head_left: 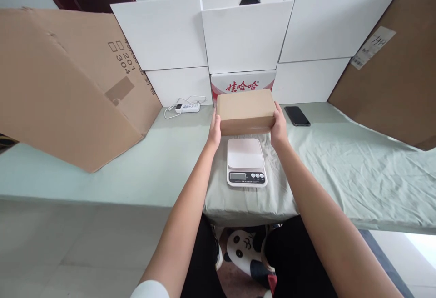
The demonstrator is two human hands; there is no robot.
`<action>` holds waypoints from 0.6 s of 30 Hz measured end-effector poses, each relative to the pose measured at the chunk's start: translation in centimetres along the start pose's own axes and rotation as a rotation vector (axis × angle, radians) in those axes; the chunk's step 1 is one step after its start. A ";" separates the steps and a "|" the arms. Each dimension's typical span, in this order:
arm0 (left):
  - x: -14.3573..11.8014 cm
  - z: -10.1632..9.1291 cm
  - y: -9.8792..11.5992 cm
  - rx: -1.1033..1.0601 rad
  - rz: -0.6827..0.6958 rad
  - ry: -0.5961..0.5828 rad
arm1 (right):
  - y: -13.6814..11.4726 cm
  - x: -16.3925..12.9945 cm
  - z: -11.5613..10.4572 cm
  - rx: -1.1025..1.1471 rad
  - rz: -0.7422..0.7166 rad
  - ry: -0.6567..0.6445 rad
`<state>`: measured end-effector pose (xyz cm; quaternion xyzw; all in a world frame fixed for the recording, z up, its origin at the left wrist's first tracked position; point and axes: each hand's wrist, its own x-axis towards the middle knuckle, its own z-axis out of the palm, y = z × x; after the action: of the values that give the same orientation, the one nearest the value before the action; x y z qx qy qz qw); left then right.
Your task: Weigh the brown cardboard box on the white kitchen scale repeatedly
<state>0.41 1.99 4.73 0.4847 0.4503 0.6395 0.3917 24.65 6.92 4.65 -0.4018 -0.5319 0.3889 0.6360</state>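
A brown cardboard box (246, 109) is held level between my two hands, just behind and above a white kitchen scale (245, 155). My left hand (214, 129) grips its left end, and my right hand (279, 124) grips its right end. The far fingers of both hands are partly hidden by the box. Nothing rests on the scale's plate; its dark display and several round buttons face me, and I cannot make out any reading.
Large cardboard sheets, one on the left (78, 93) and one on the right (395, 66), flank white boxes (245, 37) stacked behind. A power strip with a cable (189, 107) and a black phone (297, 116) lie on the green tablecloth (163, 161).
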 end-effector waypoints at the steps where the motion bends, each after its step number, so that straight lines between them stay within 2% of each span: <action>1: 0.1 0.0 -0.3 0.005 0.016 -0.012 | 0.5 0.0 -0.1 0.010 0.003 0.006; 9: 0.8 -0.2 -1.9 0.052 -0.065 -0.027 | 3.1 0.6 -0.5 0.095 0.100 -0.028; 18: 1.7 0.0 -3.0 0.078 -0.138 -0.017 | 6.1 1.4 -0.6 0.109 0.146 0.008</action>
<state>0.22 4.42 2.30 0.4726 0.5038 0.5889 0.4195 24.98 10.42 -0.54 -0.4061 -0.4767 0.4607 0.6290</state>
